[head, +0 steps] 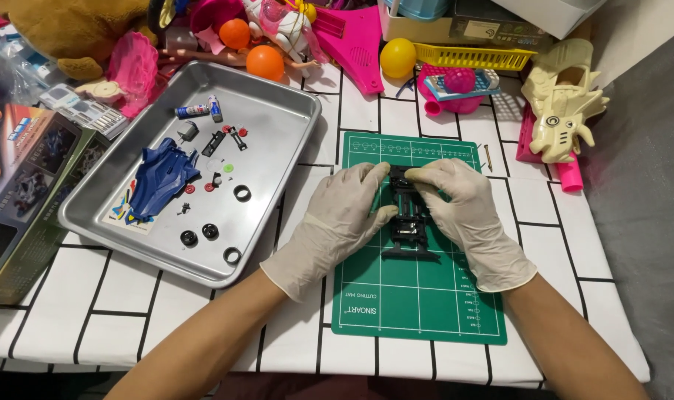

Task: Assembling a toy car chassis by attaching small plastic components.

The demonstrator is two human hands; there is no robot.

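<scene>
Two gloved hands, left hand (335,219) and right hand (466,212), fingers curled, pinching black toy-car chassis (408,215) mid-frame over green cutting mat (418,304).

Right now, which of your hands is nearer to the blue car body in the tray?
Left. The left hand is on the green mat's tray-side edge; the right hand is farther off, beyond the black chassis, from the blue car body.

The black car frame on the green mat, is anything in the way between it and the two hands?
No. Both gloved hands are already on the black car frame: the left hand holds its left side, the right hand its right side and top end. Only the gloves lie between skin and frame. It rests on the green mat.
</scene>
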